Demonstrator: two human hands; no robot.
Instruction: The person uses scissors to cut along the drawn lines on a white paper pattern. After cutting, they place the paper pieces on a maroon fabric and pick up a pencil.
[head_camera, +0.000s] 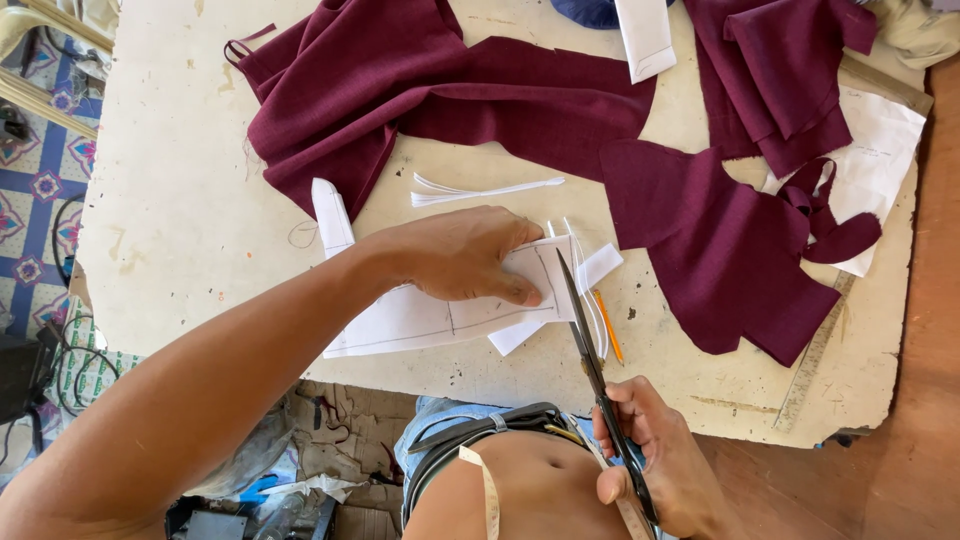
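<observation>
My left hand (462, 253) lies flat on a white paper pattern piece (420, 322) at the near edge of the cream table (170, 200), fingers pressing it down. In my right hand (660, 455) I grip black scissors (590, 350), their blades open a little and pointing away from me, with the tips at the paper's right end. An orange pencil (607, 326) lies just right of the blades. Thin white paper strips (480, 190) lie beyond my left hand.
Maroon fabric pieces (450, 90) cover the far side of the table, more (730, 250) at the right over white paper (880, 140). A ruler (815, 360) lies along the right edge. A tape measure (487, 490) hangs near my waist. Clutter sits on the floor below.
</observation>
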